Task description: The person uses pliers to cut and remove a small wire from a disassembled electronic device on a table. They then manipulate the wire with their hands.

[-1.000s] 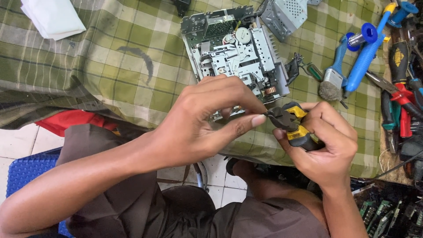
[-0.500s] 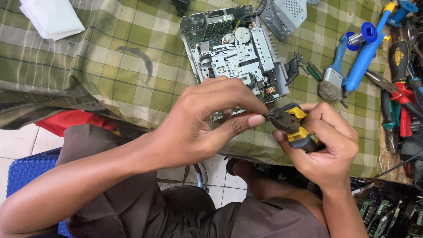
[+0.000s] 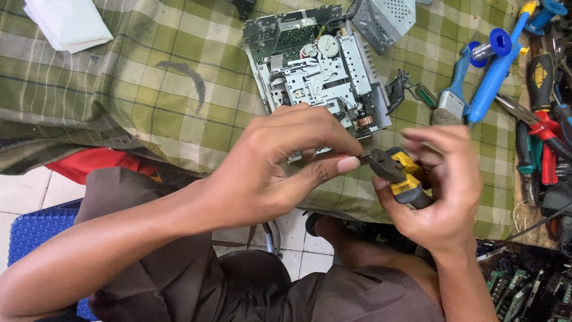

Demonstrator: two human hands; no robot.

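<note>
My right hand (image 3: pixel 444 185) grips small pliers with yellow and black handles (image 3: pixel 400 174), their jaws pointing left. My left hand (image 3: pixel 286 161) pinches something tiny at the plier jaws between thumb and forefinger; the item itself is too small to make out. Just beyond both hands lies an opened metal electronics chassis (image 3: pixel 319 71) with a circuit board and a disc mechanism, resting on a green plaid cloth (image 3: pixel 149 77).
Blue-handled tools (image 3: pixel 476 71), a red-handled tool (image 3: pixel 545 146) and other hand tools lie at the right. A perforated metal cover (image 3: pixel 384 15) sits at the top. A white folded cloth (image 3: pixel 68 24) is at top left. A blue stool (image 3: pixel 36 229) stands below left.
My right hand's fingers have shifted slightly on the plier handles. The left hand stays pinched at the jaws.
</note>
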